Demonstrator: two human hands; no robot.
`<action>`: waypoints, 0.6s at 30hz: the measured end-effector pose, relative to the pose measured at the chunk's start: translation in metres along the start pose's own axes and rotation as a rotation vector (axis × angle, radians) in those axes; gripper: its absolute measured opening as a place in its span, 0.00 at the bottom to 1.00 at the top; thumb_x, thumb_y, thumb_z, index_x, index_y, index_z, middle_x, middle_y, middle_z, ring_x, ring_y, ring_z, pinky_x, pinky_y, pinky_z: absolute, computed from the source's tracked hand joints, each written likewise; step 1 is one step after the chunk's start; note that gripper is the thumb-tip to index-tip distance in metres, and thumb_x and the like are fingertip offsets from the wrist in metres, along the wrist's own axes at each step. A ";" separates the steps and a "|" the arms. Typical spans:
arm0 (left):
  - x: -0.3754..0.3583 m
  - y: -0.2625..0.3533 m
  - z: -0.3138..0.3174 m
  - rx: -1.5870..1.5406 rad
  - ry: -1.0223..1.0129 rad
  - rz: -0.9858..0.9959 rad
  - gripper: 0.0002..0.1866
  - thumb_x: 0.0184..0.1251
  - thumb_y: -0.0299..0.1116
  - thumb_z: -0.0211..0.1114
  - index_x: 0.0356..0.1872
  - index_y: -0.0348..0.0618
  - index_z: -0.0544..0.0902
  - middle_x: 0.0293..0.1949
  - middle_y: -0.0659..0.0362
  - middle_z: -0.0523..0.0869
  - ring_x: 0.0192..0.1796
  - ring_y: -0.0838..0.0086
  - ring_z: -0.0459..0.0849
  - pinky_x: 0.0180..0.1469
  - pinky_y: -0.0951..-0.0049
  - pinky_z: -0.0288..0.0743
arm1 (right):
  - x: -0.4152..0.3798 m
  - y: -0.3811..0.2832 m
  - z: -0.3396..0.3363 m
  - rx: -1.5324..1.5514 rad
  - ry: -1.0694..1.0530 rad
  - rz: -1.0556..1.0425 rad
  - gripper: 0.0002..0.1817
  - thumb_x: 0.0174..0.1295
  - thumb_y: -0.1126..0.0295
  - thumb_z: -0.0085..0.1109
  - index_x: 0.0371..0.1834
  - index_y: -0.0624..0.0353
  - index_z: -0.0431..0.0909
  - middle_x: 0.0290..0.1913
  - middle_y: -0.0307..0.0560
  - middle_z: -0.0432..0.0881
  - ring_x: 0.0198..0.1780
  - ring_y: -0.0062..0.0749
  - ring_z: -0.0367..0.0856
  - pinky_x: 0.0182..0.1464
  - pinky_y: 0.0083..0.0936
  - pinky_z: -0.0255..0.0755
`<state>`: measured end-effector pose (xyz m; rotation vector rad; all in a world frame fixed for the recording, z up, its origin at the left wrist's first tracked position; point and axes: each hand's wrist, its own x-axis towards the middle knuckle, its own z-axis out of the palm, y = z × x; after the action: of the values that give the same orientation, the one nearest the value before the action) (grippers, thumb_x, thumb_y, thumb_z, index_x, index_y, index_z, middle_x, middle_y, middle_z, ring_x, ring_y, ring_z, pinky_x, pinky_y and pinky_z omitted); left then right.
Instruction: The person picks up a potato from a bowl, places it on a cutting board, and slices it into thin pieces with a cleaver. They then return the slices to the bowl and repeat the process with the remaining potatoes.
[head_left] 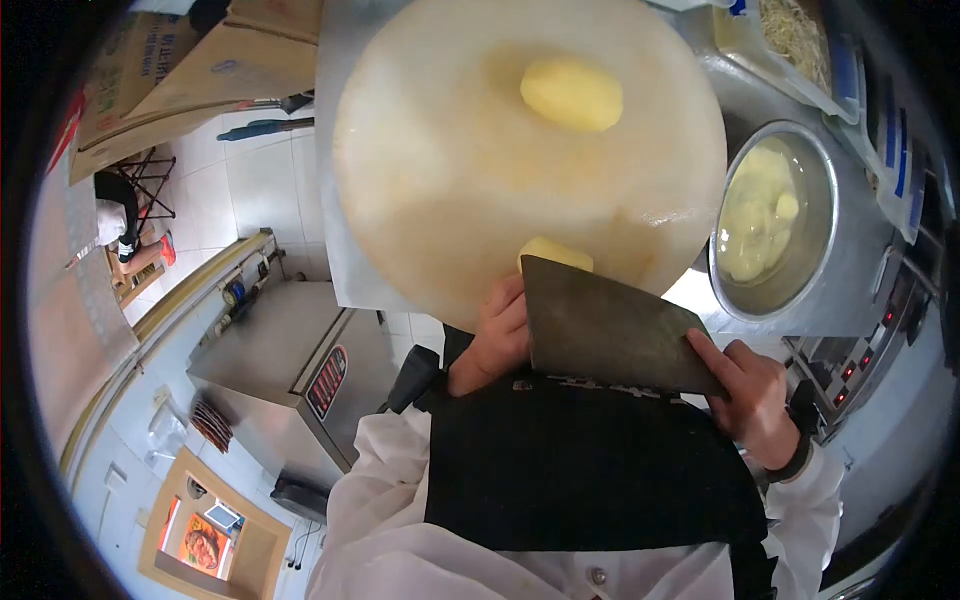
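Observation:
My right hand [752,395] is closed around the end of a wide dark cleaver [610,325]. The blade slants across the near edge of a round chopping board [430,180]. Behind the blade a peeled potato [552,250] shows only its far part. My left hand [500,335] is at that potato's near left side with its fingers curled in against it; the blade hides the fingertips. Farther up the board lies another whole peeled potato [572,94], apart from both hands.
Right of the board, a metal bowl [828,215] holds several peeled potatoes in water. Plastic tubs [770,65] stand at the upper right, one with pale shreds. Cardboard boxes [190,60] are at the upper left, above a steel appliance [270,350]. A seated person [118,215] is partly visible at left.

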<state>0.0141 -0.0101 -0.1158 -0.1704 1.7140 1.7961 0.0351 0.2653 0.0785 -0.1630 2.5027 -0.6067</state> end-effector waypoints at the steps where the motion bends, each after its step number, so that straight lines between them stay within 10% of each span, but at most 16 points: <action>1: 0.000 0.003 -0.004 -0.053 0.009 -0.132 0.18 0.34 0.26 0.64 0.34 0.38 0.80 0.45 0.53 0.81 0.48 0.57 0.78 0.47 0.64 0.75 | 0.001 0.001 -0.002 0.009 -0.014 0.003 0.44 0.30 0.75 0.65 0.62 0.50 0.70 0.23 0.44 0.67 0.20 0.38 0.71 0.24 0.33 0.67; 9: -0.006 0.035 -0.003 -0.192 0.055 -0.453 0.18 0.33 0.24 0.62 0.33 0.38 0.82 0.43 0.55 0.82 0.49 0.60 0.78 0.47 0.66 0.75 | 0.014 0.009 -0.016 0.095 -0.159 0.007 0.46 0.28 0.74 0.65 0.63 0.53 0.69 0.24 0.45 0.66 0.21 0.40 0.71 0.23 0.35 0.67; 18: -0.001 0.048 -0.001 -0.001 -0.042 -0.270 0.16 0.32 0.25 0.63 0.30 0.39 0.83 0.40 0.57 0.83 0.47 0.61 0.79 0.47 0.66 0.75 | 0.021 0.012 -0.026 0.152 -0.243 0.035 0.44 0.31 0.72 0.64 0.63 0.54 0.67 0.24 0.45 0.67 0.21 0.41 0.71 0.24 0.36 0.67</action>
<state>-0.0102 -0.0088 -0.0747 -0.3449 1.5779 1.5907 0.0033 0.2815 0.0820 -0.1265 2.2124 -0.7152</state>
